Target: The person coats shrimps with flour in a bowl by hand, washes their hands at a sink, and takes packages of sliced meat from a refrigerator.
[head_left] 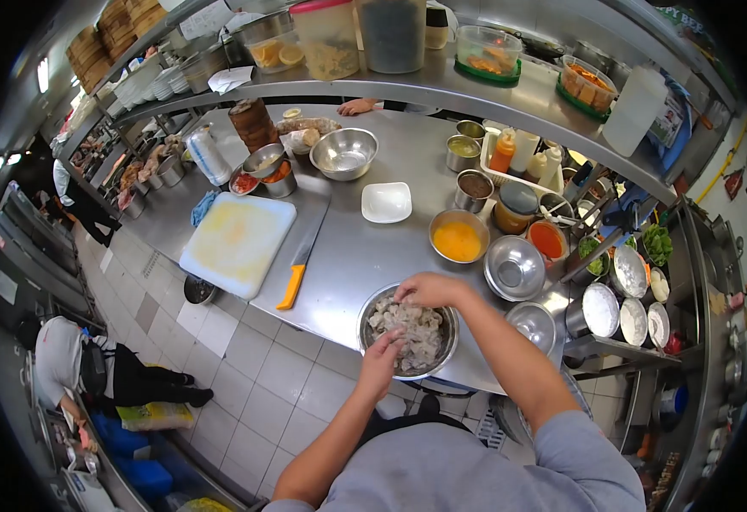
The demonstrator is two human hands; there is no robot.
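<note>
A metal bowl [452, 334] at the front edge of the steel counter holds a heap of greyish, glistening pieces that look like raw shrimp [407, 324]. Over its far rim comes my right hand [429, 291], fingers bent down and pinched at the heap. My left hand [381, 359] is at the near left side, its fingers closed together against the pieces. Exactly what each pinch holds is partly hidden by the fingers. Right of the bowl are a bowl of beaten egg [459, 241] and stacked steel bowls [515, 267].
Left lie a white cutting board [238, 241] and a knife with an orange handle [291, 287]. Farther back are a white dish [386, 203] and a steel bowl [344, 154]. A shelf [416, 83] spans overhead. Another person [75, 363] works behind at left; a hand [357, 107] rests across the counter.
</note>
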